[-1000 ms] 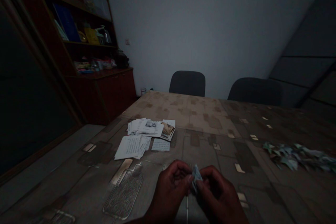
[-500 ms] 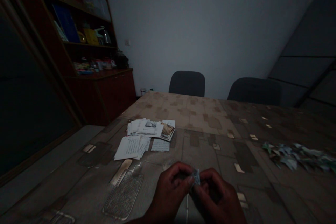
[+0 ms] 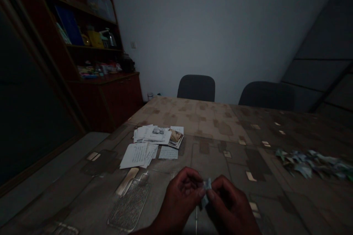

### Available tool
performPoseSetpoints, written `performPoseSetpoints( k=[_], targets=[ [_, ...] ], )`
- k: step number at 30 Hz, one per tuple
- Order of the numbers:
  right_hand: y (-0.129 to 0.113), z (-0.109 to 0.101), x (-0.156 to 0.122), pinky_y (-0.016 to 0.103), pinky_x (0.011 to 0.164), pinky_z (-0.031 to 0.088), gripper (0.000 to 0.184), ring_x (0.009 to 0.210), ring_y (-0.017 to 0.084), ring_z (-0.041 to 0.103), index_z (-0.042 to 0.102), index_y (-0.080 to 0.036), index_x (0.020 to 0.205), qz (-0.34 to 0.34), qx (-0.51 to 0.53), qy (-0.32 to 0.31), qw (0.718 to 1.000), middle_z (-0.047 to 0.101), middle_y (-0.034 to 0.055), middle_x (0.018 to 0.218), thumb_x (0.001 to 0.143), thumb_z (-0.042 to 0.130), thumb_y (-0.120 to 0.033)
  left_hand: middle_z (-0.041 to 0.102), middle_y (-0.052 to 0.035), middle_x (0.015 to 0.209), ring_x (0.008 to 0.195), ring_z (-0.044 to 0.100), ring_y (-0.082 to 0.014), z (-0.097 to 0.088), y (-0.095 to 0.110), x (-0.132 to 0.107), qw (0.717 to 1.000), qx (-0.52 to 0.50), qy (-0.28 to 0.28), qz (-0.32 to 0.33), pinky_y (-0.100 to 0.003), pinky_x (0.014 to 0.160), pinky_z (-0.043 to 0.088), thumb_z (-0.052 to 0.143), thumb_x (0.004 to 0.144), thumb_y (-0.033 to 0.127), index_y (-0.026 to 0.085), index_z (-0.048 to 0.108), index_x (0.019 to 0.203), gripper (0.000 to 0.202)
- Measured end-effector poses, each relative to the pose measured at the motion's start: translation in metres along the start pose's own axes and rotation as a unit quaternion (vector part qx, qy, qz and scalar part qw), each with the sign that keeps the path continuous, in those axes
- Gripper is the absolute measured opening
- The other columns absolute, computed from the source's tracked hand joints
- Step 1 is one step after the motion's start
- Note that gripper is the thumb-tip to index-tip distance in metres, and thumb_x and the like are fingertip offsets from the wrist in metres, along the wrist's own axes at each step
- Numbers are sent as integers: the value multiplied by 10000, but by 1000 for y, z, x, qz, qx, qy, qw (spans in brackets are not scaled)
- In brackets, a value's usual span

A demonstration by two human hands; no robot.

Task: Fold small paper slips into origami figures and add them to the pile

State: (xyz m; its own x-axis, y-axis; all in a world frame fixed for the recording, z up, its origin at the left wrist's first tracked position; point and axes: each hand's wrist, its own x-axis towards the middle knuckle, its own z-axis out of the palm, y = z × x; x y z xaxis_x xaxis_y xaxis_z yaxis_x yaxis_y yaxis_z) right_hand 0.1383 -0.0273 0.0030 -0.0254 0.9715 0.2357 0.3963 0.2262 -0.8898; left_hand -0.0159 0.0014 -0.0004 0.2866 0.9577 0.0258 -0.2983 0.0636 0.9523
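A small pale bluish piece of folded paper (image 3: pixel 207 184) is pinched between my two hands, low in the middle of the view. My left hand (image 3: pixel 180 196) grips its left side between thumb and fingertips, the other fingers curled. On the opposite side, the thumb and index finger of my right hand (image 3: pixel 231 202) close on the same paper. A narrow end of it hangs below the thumbs. Dim light hides its exact folds. Both hands are just above the patterned tablecloth (image 3: pixel 204 161).
Left of centre lie printed paper cards (image 3: pixel 157 135) in a loose pile. A heap of crumpled or folded pale papers (image 3: pixel 311 163) sits at the right. Two grey chairs (image 3: pixel 196 87) stand behind the table, and a dark red cabinet (image 3: pixel 121 97) with filled shelves is at the left.
The folded paper has turned between my fingers, and its lower end now shows beneath the thumbs. My hands have shifted slightly; the cards and the heap stay put.
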Motion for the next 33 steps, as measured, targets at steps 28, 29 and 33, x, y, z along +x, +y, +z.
performPoseSetpoints(
  k=[28, 29, 33],
  targets=[
    [-29, -45, 26, 316, 704, 525, 231, 811, 207, 661, 693, -253, 1041, -221, -95, -175, 955, 712, 68, 887, 925, 517, -159, 562, 27, 677, 623, 522, -106, 2, -1, -1, 998, 52, -31, -27, -208, 577, 399, 705, 649, 118, 173, 564, 746, 180],
    [-29, -46, 27, 311, 694, 525, 217, 798, 205, 665, 700, -249, 1030, -220, -106, -175, 954, 716, 66, 872, 926, 528, -168, 561, 28, 675, 623, 521, -106, 2, -2, -1, 998, 47, -35, -31, -209, 579, 400, 705, 652, 117, 172, 564, 748, 179],
    [-28, -52, 29, 294, 683, 515, 179, 773, 200, 673, 718, -237, 1014, -241, -139, -181, 943, 730, 61, 854, 924, 567, -204, 570, 27, 671, 620, 526, -105, 3, -3, -2, 998, 22, -47, -39, -213, 593, 410, 710, 668, 127, 166, 567, 763, 176]
  ],
)
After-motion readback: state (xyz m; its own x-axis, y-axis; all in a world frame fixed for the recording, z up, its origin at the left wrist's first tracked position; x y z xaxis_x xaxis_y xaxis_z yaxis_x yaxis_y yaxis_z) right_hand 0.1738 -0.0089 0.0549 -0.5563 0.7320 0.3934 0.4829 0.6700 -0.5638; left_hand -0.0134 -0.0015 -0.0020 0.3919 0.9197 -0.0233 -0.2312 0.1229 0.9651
